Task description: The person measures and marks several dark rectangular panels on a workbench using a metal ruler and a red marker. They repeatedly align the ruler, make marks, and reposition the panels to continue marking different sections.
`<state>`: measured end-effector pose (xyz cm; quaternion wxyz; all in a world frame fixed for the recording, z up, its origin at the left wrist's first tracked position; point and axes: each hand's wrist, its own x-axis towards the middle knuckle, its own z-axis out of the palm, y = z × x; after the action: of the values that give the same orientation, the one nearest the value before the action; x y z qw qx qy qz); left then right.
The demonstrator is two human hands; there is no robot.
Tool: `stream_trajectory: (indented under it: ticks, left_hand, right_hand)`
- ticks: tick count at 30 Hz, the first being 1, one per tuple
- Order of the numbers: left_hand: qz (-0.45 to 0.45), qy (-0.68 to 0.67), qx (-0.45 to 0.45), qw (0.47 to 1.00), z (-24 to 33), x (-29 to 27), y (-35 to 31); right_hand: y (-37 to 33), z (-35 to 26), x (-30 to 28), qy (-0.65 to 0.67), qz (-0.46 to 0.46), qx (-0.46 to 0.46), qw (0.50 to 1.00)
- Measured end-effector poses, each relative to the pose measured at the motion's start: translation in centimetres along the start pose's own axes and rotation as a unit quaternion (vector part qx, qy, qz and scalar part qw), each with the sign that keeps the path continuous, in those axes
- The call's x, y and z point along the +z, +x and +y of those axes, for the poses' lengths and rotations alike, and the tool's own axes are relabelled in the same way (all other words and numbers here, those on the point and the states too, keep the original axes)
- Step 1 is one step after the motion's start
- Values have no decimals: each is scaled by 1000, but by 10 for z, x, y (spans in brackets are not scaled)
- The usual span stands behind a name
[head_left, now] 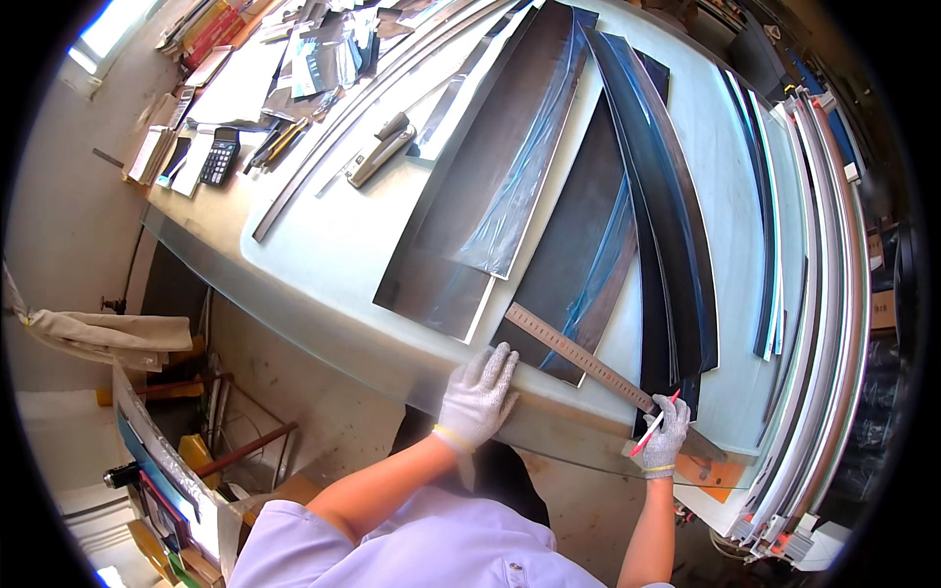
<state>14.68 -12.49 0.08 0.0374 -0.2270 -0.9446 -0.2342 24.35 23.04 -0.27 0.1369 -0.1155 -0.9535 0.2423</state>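
A thin ruler [573, 351] lies slantwise across the near end of a dark sheet strip [559, 274] with crumpled blue film on it. My right hand [667, 438], in a pale knitted glove, grips a red and white pen [655, 423] close to the ruler's right end. My gloved left hand [475, 397] rests at the table's near edge, left of the ruler, its fingers stretched out and nothing in them. To the left of that strip lies a wider dark sheet [470, 196] partly covered in clear blue film. Curved dark strips [652, 206] overlap on the right.
A stapler [380, 157], a calculator [221, 157], pens and knives [277, 142] and papers occupy the table's left side. Long profiles [823, 294] line the right edge. The glass tabletop's rim [294, 314] runs along the front. A cloth [108, 333] hangs at left.
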Motion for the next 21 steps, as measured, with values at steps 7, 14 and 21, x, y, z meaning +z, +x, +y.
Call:
stream_trajectory:
  ticks: [7,14,21]
  left_hand:
    - [18,32,15,999,-1,7,1]
    - [-11,42,5,999,-1,11,-1]
    - [-37,44,-10,998,0,7,1]
  right_hand:
    - [2,13,-9,3,-35,9,999]
    - [6,19,-9,-1,-52,10,999]
    - [9,15,-6,-21,-58,-17,998]
